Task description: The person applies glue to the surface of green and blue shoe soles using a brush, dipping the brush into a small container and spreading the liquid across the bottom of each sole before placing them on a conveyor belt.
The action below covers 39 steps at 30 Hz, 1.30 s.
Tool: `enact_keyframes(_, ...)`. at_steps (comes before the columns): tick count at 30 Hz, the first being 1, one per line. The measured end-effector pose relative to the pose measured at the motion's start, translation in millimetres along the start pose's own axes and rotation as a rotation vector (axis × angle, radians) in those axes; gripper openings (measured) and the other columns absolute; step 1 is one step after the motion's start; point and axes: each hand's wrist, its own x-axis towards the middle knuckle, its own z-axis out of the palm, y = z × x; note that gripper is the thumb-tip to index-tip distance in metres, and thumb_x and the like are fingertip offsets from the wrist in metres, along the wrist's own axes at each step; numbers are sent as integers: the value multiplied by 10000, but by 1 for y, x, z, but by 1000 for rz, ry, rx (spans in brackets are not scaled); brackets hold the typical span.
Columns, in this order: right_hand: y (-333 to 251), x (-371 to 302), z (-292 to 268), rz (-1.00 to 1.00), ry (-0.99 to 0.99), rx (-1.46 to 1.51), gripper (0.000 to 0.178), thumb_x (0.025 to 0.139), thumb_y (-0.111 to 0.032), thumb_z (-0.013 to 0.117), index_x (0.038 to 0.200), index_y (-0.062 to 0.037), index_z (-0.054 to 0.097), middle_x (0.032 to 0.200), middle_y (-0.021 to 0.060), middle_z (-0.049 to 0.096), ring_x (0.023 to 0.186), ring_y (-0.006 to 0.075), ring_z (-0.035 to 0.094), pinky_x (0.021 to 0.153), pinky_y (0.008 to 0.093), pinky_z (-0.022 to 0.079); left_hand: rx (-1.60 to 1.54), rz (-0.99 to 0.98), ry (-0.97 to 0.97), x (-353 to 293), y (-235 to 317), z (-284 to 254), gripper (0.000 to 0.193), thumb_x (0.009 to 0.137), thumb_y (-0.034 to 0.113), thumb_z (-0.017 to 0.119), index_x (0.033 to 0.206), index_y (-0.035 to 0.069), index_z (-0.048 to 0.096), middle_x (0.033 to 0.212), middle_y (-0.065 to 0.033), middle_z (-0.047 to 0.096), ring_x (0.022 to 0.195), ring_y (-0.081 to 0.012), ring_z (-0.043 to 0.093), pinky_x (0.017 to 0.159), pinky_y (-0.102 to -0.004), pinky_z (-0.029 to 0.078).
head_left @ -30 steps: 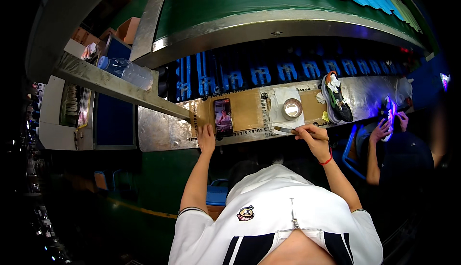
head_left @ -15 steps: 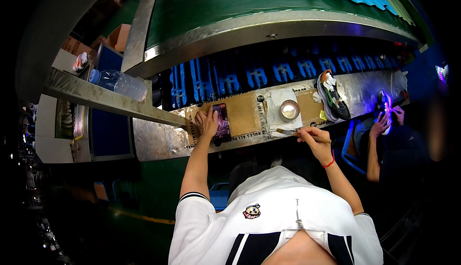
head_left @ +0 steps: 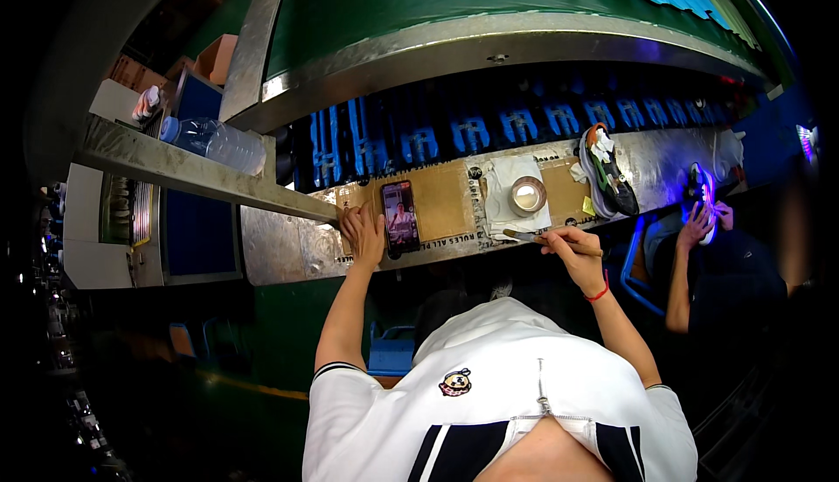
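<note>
My left hand [head_left: 363, 233] lies flat on the cardboard with its fingers spread, just left of a phone [head_left: 400, 218] whose screen is lit. A brush [head_left: 568, 243] with a wooden handle is gripped in my right hand [head_left: 572, 256], its bristle end pointing left over the bench's front part. Beyond that brush tip, a cup [head_left: 528, 195] of pale liquid stands on a folded white cloth [head_left: 500, 192]. To the right of the cup rests a dark shoe [head_left: 605, 174] with orange and green parts, stuffed with white paper.
Cardboard [head_left: 444, 202] covers part of the metal bench [head_left: 280, 242]. Blue racks [head_left: 472, 135] line its far side, below a green conveyor [head_left: 419, 10]. A metal beam with a water bottle [head_left: 214, 144] crosses at left. At right, another person's hands [head_left: 696, 225] hold a glowing shoe [head_left: 702, 194].
My left hand has moved left off the phone's edge and now lies beside it. The phone's screen has become brighter. My right hand keeps the brush in nearly the same place.
</note>
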Motion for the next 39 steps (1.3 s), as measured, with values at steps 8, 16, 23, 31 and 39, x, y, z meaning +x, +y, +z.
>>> enact_keyframes(8,4,3,5,0,-31,29,171,904,-120,594,923,34,667,815,78,679,710,113,655,632,197,500,-43,-135,-40,-32,12,4,508,923,319,484,1312,14,366,1256,-186,351,1170,-394,328,1017,-543,207)
enact_keyframes(16,2,1,6,20,-15,68,135,880,-78,610,912,39,667,788,61,682,705,88,641,632,187,484,-49,-77,-100,-55,30,-4,527,903,298,524,1313,10,359,1244,-185,357,1174,-390,334,1037,-538,206)
enact_keyframes(23,6,-1,6,20,-11,76,137,883,-79,605,910,40,667,777,60,681,703,85,639,628,181,480,36,141,-130,-84,58,-23,542,865,285,581,1312,30,411,1174,-160,375,1185,-349,322,1054,-528,202)
enact_keyframes(31,5,0,8,30,-29,66,142,884,-85,606,913,39,668,790,68,685,702,88,642,630,183,483,42,249,-210,-90,70,-27,580,867,310,585,1356,56,403,1088,-125,402,1171,-318,335,1064,-525,195)
enact_keyframes(39,3,0,10,39,-32,60,140,880,-86,609,915,35,670,782,67,685,708,87,644,640,186,486,61,235,-210,-84,70,-23,561,872,302,572,1344,46,409,1081,-141,375,1163,-337,327,1052,-544,206)
